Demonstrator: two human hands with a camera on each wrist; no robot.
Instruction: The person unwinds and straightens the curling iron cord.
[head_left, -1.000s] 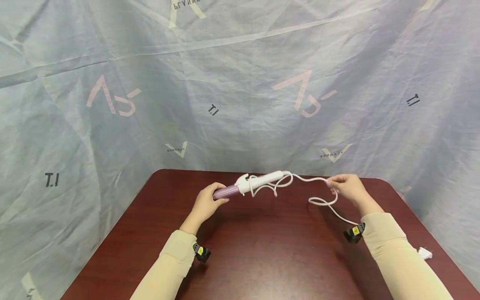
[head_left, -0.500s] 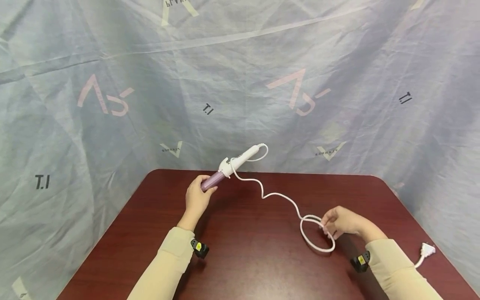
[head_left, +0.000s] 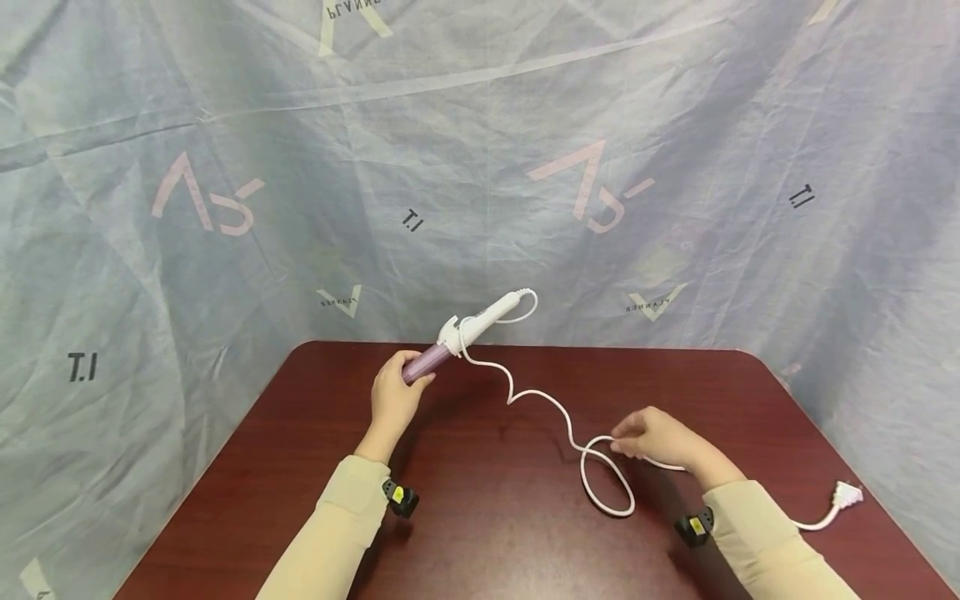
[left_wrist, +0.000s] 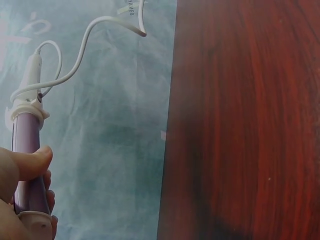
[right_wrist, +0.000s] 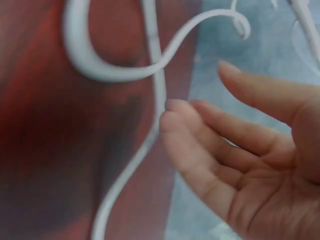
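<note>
My left hand [head_left: 393, 402] grips the purple barrel [left_wrist: 27, 132] of a curling iron [head_left: 491, 317], thumb across it in the left wrist view. The white handle points up and away to the right, raised above the table. From the handle's end a white cord [head_left: 546, 395] bends back, passes round the iron near its clamp lever and drops rightward into a loop. My right hand [head_left: 660, 437] is beside that loop. In the right wrist view its thumb stands apart from loosely bent fingers [right_wrist: 190, 145], whose tips are right at the cord, with nothing pinched.
The cord's white plug [head_left: 847, 495] lies near the right edge of the dark red-brown table [head_left: 480, 542]. A grey printed cloth [head_left: 480, 208] hangs behind the table and along its sides. A small black camera [head_left: 402, 500] sits on each wrist.
My left hand has swung the iron's handle upward and shifted slightly left. My right hand has let go of the cord and come down and left; the cord has unwound into a longer, looser run.
</note>
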